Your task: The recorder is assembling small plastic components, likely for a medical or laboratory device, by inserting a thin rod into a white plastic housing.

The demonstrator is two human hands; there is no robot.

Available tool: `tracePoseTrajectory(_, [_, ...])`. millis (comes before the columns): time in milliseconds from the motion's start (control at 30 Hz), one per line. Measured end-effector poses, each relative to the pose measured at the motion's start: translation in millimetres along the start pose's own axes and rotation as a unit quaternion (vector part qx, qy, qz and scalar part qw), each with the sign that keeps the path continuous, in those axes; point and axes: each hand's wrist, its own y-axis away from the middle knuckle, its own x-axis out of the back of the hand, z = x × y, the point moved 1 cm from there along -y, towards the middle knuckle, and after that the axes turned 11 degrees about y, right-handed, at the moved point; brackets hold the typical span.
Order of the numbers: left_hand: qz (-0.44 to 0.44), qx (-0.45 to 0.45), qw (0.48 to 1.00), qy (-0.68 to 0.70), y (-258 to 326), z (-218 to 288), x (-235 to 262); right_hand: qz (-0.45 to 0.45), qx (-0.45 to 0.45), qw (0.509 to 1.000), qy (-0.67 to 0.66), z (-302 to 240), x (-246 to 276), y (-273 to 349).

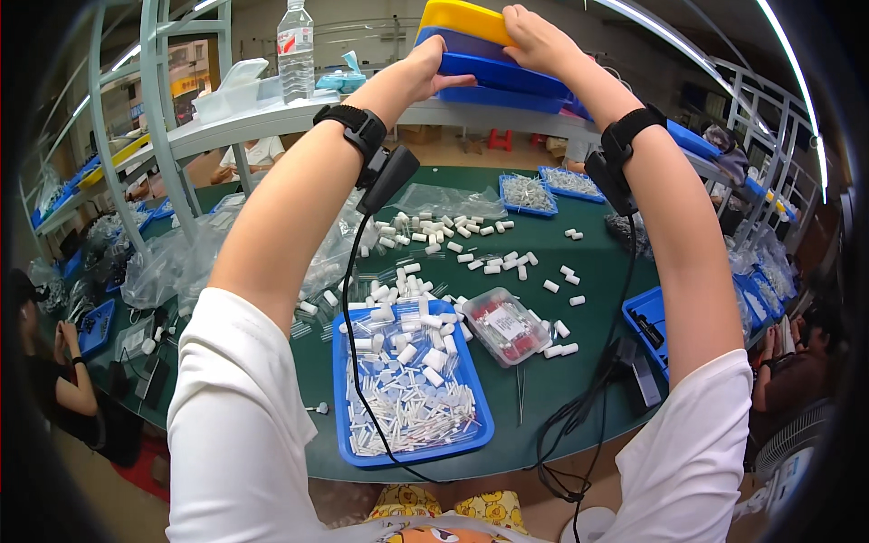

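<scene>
Both my arms reach up to a stack of plastic trays on the raised shelf. My right hand (540,42) grips the right end of the yellow tray (463,18) on top. My left hand (425,69) is at the left end of the blue trays (498,74) beneath, its thumb stretched along their side and its fingers curled at the edge. On the table below me, a blue tray (342,398) holds white cylinders and many thin white sticks. A clear plastic box (505,328) with red contents sits to its right, beside tweezers (520,395).
White cylinders (493,264) lie scattered over the green table (579,407). Clear plastic bags (163,271) cover its left part. A water bottle (295,54) stands on the shelf (195,138). Black cables (566,425) hang over the front edge. Other people sit left and right.
</scene>
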Motion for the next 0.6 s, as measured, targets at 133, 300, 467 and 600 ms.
tracePoseTrajectory(133, [0.016, 0.009, 1.0, 0.005, 10, 13, 3, 0.006, -0.053, 0.998, -0.017, -4, 21, -9])
tracePoseTrajectory(300, [0.034, -0.008, 0.999, 0.016, 29, 20, 13, -0.012, -0.105, 0.993, -0.059, -23, 46, -13])
tracePoseTrajectory(467, [0.031, -0.007, 0.999, 0.03, 37, 33, 33, 0.044, -0.057, 0.997, 0.02, -25, 45, -19])
tracePoseTrajectory(600, [0.043, -0.011, 0.997, 0.056, 42, 33, 42, 0.065, -0.06, 0.995, 0.052, -17, 44, -15])
